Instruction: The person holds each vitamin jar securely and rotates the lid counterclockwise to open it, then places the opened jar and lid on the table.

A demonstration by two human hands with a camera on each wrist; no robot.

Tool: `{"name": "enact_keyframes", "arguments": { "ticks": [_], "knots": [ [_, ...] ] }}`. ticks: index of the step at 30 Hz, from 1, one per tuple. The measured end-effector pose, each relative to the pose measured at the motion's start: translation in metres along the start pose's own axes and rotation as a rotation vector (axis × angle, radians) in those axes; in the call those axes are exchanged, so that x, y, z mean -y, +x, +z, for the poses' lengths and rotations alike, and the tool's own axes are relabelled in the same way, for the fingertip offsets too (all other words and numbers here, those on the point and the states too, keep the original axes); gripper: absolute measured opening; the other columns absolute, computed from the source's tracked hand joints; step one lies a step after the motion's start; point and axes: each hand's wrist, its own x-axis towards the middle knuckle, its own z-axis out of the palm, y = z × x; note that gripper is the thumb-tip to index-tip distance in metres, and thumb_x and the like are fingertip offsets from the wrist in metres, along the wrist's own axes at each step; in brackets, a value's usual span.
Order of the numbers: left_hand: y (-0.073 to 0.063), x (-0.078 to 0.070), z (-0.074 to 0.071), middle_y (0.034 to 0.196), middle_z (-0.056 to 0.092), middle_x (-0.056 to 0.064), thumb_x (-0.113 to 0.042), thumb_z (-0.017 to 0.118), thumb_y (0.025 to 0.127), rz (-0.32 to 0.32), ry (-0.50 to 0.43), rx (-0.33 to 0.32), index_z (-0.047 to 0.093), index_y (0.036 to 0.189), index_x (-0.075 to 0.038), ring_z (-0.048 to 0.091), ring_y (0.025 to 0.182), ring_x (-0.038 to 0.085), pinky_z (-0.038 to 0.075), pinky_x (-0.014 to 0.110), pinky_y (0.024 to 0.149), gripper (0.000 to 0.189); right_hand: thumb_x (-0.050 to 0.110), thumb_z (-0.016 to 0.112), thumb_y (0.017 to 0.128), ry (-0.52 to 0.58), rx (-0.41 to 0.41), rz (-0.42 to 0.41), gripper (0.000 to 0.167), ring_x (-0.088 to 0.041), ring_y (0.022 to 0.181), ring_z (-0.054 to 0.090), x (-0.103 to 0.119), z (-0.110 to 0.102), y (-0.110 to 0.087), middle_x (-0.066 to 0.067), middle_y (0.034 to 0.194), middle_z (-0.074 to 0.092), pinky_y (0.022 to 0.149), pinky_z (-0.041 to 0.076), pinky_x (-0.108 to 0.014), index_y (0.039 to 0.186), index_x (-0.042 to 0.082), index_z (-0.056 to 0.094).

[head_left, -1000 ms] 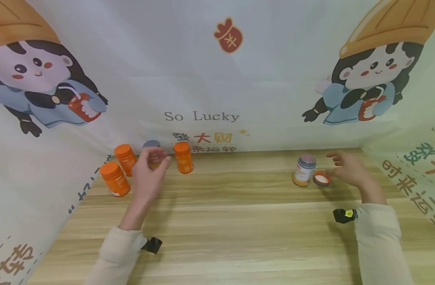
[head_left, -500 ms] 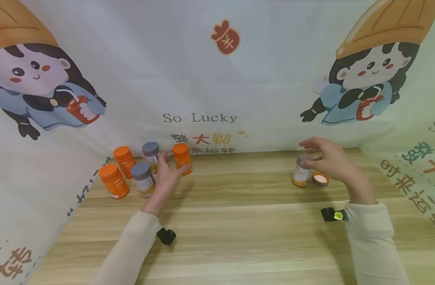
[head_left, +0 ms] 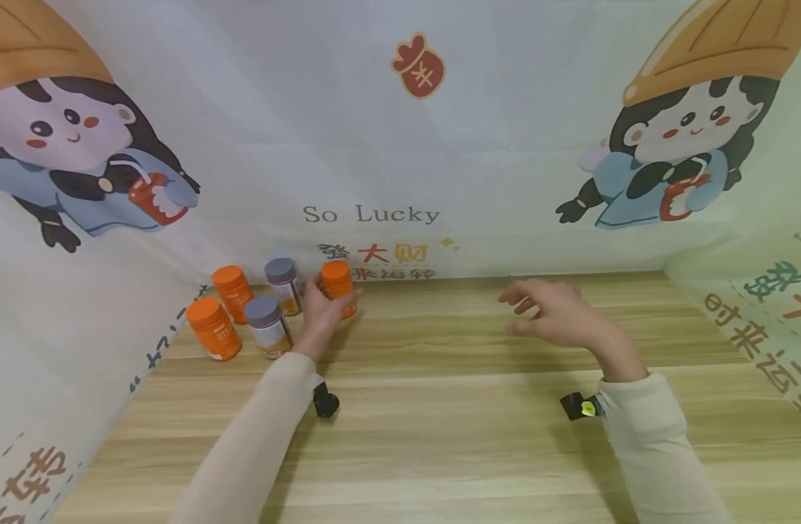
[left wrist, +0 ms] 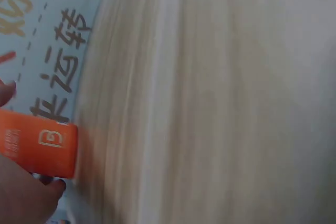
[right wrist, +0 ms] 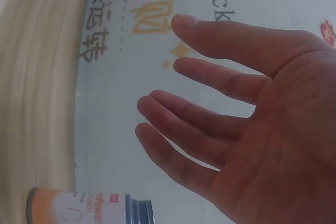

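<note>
At the back left, an orange pill bottle (head_left: 337, 280) with an orange lid stands upright, and my left hand (head_left: 322, 314) grips it, thumb across its front. The left wrist view shows the bottle's lower part (left wrist: 47, 145) between thumb and fingers. My right hand (head_left: 547, 313) is in the air over the table's right half, holding nothing, its fingers (right wrist: 184, 129) spread and slightly bent. Beyond it, a white-labelled bottle (right wrist: 89, 208) with a dark neck appears in the right wrist view; in the head view this hand hides nearly all of it.
Left of my left hand stand two orange bottles (head_left: 213, 331) and two grey-lidded, white-labelled bottles, the nearer (head_left: 269, 327) and the farther (head_left: 284, 284). A printed cloth backdrop (head_left: 505, 175) rises behind the wooden table (head_left: 440, 407) and along both sides.
My left hand has left the nearer grey-lidded bottle standing and moved right onto the orange bottle. My right hand has moved left from beside the loose orange cap, now hidden, past the open bottle.
</note>
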Motion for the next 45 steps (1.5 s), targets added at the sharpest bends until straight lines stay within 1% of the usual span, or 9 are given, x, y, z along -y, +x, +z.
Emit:
{"name": "enact_keyframes", "arguments": {
  "ticks": [5, 14, 17, 23, 27, 32, 34, 40, 45],
  "knots": [
    [0.007, 0.007, 0.007, 0.156, 0.042, 0.023, -0.017, 0.078, 0.090, -0.016, -0.049, 0.002, 0.025, 0.157, -0.001, 0.045, 0.144, 0.038, 0.036, 0.051, 0.124, 0.087, 0.012, 0.074, 0.093, 0.040, 0.057, -0.014, 0.043, -0.041, 0.118, 0.066, -0.001, 0.007, 0.001, -0.022, 0.132, 0.065, 0.095, 0.060, -0.052, 0.130, -0.003, 0.061],
    [0.017, 0.003, 0.008, 0.149, 0.048, 0.024, -0.012, 0.073, 0.094, 0.002, 0.020, 0.041, 0.031, 0.152, 0.000, 0.048, 0.140, 0.039, 0.038, 0.053, 0.122, 0.072, 0.015, 0.073, 0.094, 0.046, 0.097, -0.010, 0.041, -0.041, 0.117, 0.067, -0.001, 0.007, 0.004, -0.022, 0.132, 0.066, 0.097, 0.059, -0.053, 0.130, -0.002, 0.062],
    [0.017, 0.000, 0.007, 0.149, 0.048, 0.023, -0.012, 0.072, 0.095, -0.005, 0.022, 0.051, 0.032, 0.152, 0.000, 0.047, 0.140, 0.038, 0.038, 0.053, 0.123, 0.071, 0.016, 0.072, 0.094, 0.045, 0.114, -0.001, 0.041, -0.041, 0.116, 0.067, -0.001, 0.006, 0.005, -0.022, 0.130, 0.066, 0.097, 0.059, -0.052, 0.130, -0.002, 0.062],
    [0.011, -0.005, 0.010, 0.145, 0.053, 0.023, -0.011, 0.074, 0.092, 0.010, 0.028, 0.028, 0.037, 0.149, -0.001, 0.051, 0.136, 0.038, 0.040, 0.051, 0.121, 0.069, 0.018, 0.071, 0.096, 0.041, 0.137, 0.007, 0.041, -0.042, 0.116, 0.067, -0.001, 0.006, 0.006, -0.023, 0.128, 0.066, 0.095, 0.059, -0.050, 0.130, -0.001, 0.062],
    [0.001, -0.009, 0.014, 0.140, 0.056, 0.023, -0.012, 0.074, 0.091, 0.025, 0.068, 0.071, 0.040, 0.147, -0.002, 0.055, 0.130, 0.037, 0.043, 0.052, 0.118, 0.066, 0.021, 0.069, 0.097, 0.036, 0.146, 0.016, 0.040, -0.039, 0.115, 0.068, -0.002, 0.007, 0.006, -0.022, 0.128, 0.067, 0.096, 0.059, -0.050, 0.130, 0.000, 0.062],
    [-0.016, -0.010, 0.017, 0.137, 0.059, 0.021, -0.017, 0.073, 0.092, 0.058, 0.152, 0.206, 0.043, 0.145, -0.005, 0.058, 0.125, 0.036, 0.046, 0.053, 0.114, 0.062, 0.022, 0.068, 0.098, 0.047, 0.153, 0.011, 0.040, -0.038, 0.115, 0.068, -0.003, 0.008, 0.005, -0.021, 0.128, 0.067, 0.096, 0.059, -0.050, 0.130, -0.001, 0.062],
    [-0.024, -0.009, 0.018, 0.134, 0.060, 0.021, -0.016, 0.073, 0.092, 0.091, 0.165, 0.270, 0.044, 0.144, -0.005, 0.059, 0.121, 0.035, 0.048, 0.053, 0.111, 0.060, 0.023, 0.068, 0.098, 0.049, 0.156, 0.009, 0.040, -0.038, 0.115, 0.068, -0.003, 0.009, 0.005, -0.021, 0.128, 0.067, 0.096, 0.059, -0.050, 0.130, 0.000, 0.062],
    [-0.050, -0.013, 0.026, 0.119, 0.065, 0.018, -0.016, 0.075, 0.090, 0.177, 0.185, 0.409, 0.050, 0.139, -0.008, 0.063, 0.101, 0.027, 0.055, 0.038, 0.090, 0.055, 0.025, 0.067, 0.099, 0.048, 0.168, -0.006, 0.039, -0.036, 0.115, 0.068, -0.001, 0.014, 0.008, -0.020, 0.126, 0.068, 0.096, 0.059, -0.050, 0.130, 0.001, 0.063],
    [-0.074, -0.017, 0.037, 0.113, 0.064, 0.014, -0.020, 0.080, 0.087, 0.174, 0.161, 0.485, 0.048, 0.140, -0.015, 0.062, 0.093, 0.022, 0.056, 0.031, 0.077, 0.062, 0.026, 0.067, 0.100, 0.021, 0.173, -0.010, 0.038, -0.035, 0.114, 0.068, 0.002, 0.019, 0.011, -0.020, 0.125, 0.069, 0.096, 0.058, -0.050, 0.130, 0.003, 0.063]
  ]
}}
